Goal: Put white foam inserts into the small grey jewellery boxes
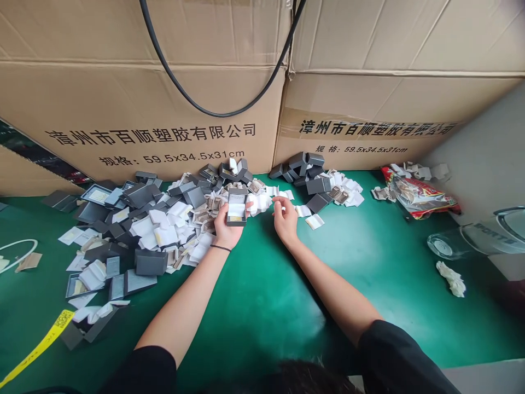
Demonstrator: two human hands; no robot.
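Observation:
My left hand (228, 227) is wrapped round a small dark grey box (237, 207), its open side facing up and a white lining showing inside. A short way to the right, my right hand (286, 220) has its fingers curled together in a pinch. Its fingertips are beside loose white card inserts (289, 194); whether they hold one is too small to tell. Left of my left hand spreads a big heap of grey boxes and lids (151, 262), mixed with white inserts (166, 235). Behind my right hand lies a smaller pile of grey boxes (318, 186).
Large cardboard cartons (184, 104) wall off the back of the green table (254, 312), with a black cable (221, 115) looping before them. At right are a red snack bag (426, 197), a clear plastic jug (471, 241) and crumpled tissue (451, 279). A yellow tag strip (39, 350) lies front left.

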